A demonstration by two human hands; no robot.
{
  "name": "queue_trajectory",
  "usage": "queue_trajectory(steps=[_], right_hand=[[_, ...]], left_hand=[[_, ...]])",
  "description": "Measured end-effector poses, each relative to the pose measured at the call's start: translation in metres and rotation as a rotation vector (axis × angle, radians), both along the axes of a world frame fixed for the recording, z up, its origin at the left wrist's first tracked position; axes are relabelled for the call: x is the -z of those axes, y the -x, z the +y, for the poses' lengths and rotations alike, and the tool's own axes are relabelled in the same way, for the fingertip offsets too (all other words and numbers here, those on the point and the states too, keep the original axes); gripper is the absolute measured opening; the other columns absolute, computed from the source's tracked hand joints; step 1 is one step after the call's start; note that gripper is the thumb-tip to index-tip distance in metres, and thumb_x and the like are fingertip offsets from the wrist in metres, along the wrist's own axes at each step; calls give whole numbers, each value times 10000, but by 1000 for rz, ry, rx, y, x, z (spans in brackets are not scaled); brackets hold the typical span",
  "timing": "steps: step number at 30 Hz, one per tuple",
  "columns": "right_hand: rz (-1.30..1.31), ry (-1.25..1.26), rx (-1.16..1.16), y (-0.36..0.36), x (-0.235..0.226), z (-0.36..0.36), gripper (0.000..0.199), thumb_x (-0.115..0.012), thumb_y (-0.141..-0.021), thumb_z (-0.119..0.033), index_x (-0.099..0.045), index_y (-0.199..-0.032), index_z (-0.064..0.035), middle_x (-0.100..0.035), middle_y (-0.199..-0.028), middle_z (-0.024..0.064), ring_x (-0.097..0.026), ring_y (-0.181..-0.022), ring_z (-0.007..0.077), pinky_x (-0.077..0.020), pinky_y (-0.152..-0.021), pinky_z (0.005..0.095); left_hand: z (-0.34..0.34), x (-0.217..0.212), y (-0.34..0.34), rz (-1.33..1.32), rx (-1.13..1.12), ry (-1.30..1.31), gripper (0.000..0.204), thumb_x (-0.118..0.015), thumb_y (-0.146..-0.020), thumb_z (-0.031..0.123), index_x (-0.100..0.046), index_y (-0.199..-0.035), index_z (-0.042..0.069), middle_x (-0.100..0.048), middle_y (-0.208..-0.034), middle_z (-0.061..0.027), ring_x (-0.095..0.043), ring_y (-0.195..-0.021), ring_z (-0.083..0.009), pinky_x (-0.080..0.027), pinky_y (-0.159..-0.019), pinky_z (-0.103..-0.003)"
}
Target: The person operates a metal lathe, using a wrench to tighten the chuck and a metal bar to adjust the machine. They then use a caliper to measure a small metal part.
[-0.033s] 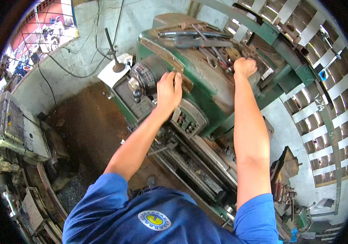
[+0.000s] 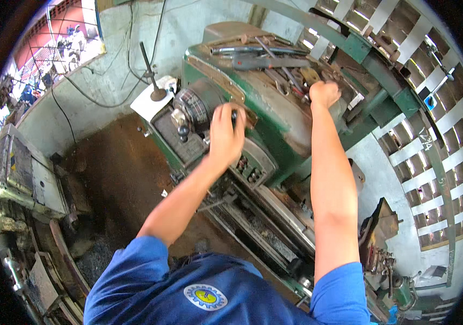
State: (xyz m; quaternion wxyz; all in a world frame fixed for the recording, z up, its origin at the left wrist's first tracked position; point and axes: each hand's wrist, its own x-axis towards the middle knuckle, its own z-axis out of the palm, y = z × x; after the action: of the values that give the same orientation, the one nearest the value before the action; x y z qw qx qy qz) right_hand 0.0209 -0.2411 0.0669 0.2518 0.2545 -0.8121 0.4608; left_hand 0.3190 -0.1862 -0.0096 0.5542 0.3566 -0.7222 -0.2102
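A green lathe headstock [image 2: 280, 138] fills the middle of the view, with a dark, marked round dial [image 2: 201, 100] and a black ball-ended lever [image 2: 182, 130] on its front panel. My left hand [image 2: 226, 135] is beside that dial, fingers curled round a dark knob [image 2: 235, 115] that shows between them. Across the top of the headstock reaches my right arm. My right hand [image 2: 325, 94] is closed in a fist at its far right end, near a greyish round part; what lies inside the fist is hidden.
Pliers and wrenches [image 2: 296, 81], a grey-handled tool [image 2: 269, 62] and a metal tube [image 2: 258, 49] lie on the headstock. A white sheet [image 2: 150, 100] bears an upright rod on a round base. The lathe bed [image 2: 264, 227] runs toward my lower right. Another machine [image 2: 31, 173] stands left.
My left hand has dropped slightly and its fingers have curled from the headstock edge round the dark knob. The right fist stays almost where it was.
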Motion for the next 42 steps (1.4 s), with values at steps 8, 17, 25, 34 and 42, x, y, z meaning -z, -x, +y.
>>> queue_trajectory(steps=[8,17,25,34,42], right_hand=[[249,106,-51,-30,-19,11,182,-636,-848,-151,-742,-927,-26,-716,-957,204,-684,-929,382,-526,-859,497],[290,-324,-37,-118,-22,91,626,-671,-892,-349,-501,-1338,56,-409,-1471,354,-356,-1420,485,-305,-1166,568],[189,-512,-98,-133,-18,89,674,-613,-936,-472,-535,-1353,52,-408,-1504,331,-389,-1417,463,-325,-1148,584],[305,-349,-123,-133,-22,92,605,-644,-913,-478,-596,-1280,1,-496,-1424,277,-461,-1337,437,-373,-1083,564],[293,-423,-67,-140,-5,95,685,-613,-933,-532,-518,-1369,-13,-453,-1449,307,-414,-1367,463,-350,-1087,590]], left_hand=[[120,271,-99,-958,473,-660,588,-778,-819,327,-547,-1272,32,-554,-1338,-207,-527,-1267,-383,-458,-1056,-520],[53,416,-96,-1250,306,-912,836,-726,-855,448,-384,-1509,56,-369,-1560,-234,-371,-1442,-384,-373,-1164,-527],[19,399,-92,-1378,360,-965,727,-679,-853,455,-508,-1436,56,-444,-1519,-230,-423,-1423,-359,-388,-1153,-495],[32,341,-81,-1499,337,-863,609,-645,-851,401,-630,-1352,54,-547,-1454,-214,-512,-1370,-347,-445,-1104,-445],[60,-4,-70,-541,1898,-408,297,-625,-1015,215,-688,-1219,9,-726,-1166,-170,-699,-1085,-295,-547,-952,-419]])
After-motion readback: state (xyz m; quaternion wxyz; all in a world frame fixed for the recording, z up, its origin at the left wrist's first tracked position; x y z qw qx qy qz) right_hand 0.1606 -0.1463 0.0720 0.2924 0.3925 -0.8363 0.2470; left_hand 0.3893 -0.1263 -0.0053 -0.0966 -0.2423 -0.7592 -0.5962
